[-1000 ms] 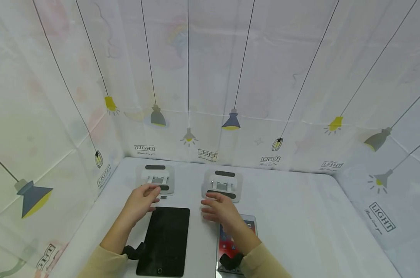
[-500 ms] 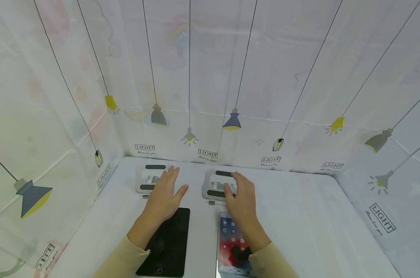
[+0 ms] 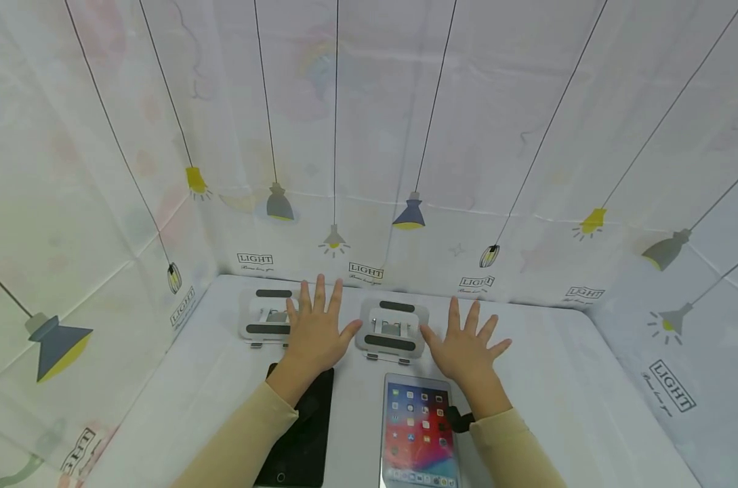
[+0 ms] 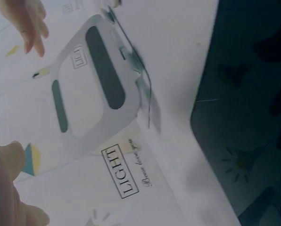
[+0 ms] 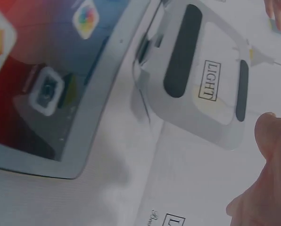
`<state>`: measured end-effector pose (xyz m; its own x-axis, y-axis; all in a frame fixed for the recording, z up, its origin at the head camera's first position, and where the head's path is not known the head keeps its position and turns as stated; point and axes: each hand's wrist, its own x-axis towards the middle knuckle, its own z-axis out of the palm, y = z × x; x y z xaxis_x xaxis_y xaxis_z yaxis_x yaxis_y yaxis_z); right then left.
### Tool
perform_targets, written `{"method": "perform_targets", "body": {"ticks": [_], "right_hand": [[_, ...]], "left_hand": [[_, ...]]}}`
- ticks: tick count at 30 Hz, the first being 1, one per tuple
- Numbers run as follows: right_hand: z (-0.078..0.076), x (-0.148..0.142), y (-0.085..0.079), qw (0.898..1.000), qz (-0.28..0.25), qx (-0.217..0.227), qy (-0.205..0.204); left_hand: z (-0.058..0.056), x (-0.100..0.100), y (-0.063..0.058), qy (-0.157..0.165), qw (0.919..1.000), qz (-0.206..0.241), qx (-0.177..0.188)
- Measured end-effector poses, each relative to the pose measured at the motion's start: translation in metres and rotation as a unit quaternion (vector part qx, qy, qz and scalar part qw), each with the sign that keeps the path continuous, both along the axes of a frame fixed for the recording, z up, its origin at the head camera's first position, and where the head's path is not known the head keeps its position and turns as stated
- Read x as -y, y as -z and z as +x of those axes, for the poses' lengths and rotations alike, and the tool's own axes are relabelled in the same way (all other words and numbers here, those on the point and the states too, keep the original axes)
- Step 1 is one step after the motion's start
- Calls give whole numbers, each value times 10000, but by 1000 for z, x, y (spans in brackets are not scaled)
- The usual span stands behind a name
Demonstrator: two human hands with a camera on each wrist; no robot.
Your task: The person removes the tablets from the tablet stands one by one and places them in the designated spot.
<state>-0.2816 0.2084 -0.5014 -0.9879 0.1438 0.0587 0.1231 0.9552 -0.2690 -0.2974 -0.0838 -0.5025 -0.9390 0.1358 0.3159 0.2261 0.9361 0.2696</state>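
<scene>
In the head view my left hand (image 3: 315, 339) hovers palm down with fingers spread, overlapping the black tablet's top edge and the left stand's right side. My right hand (image 3: 466, 349) is likewise spread, right of the other stand. Neither hand holds anything. Two pale folding tablet stands with dark grip strips, the left stand (image 3: 268, 329) and the right stand (image 3: 390, 342), lie low at the table's back. Before them lie a black tablet (image 3: 314, 434) with a dark screen, partly hidden by my left arm, and a white tablet (image 3: 419, 434) with lit app icons.
A white cloth covers the table (image 3: 576, 407). Printed curtains (image 3: 369, 135) with hanging lamps enclose it at the back and both sides. A black strap (image 3: 460, 419) sits at the right wrist, over the white tablet's right edge.
Both hands have shifted right, and their bent fingers have straightened and spread. The stands and white tablet's screen are less covered now. The tablets and stands keep their places.
</scene>
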Motion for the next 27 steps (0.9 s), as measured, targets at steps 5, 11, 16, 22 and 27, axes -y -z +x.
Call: {"method": "perform_targets", "body": {"ticks": [5,11,16,22,27], "right_hand": [[-2,-8,11,9992,-54,389,110],[-3,-7,16,9992,-42,388,86],[6,-6,18,9990,-146,411,79],[13,-9,21,9991,-134,389,74],[19,-13,14,9993,-338,162,50]], "left_hand": [[-7,-5,9,-12,9999,-96,-93],[-7,-9,10,-17,9998,-154,-127],[0,-11,11,56,9999,-136,21],[5,-13,13,109,9996,-175,172],[9,-16,12,109,9997,-37,227]]}}
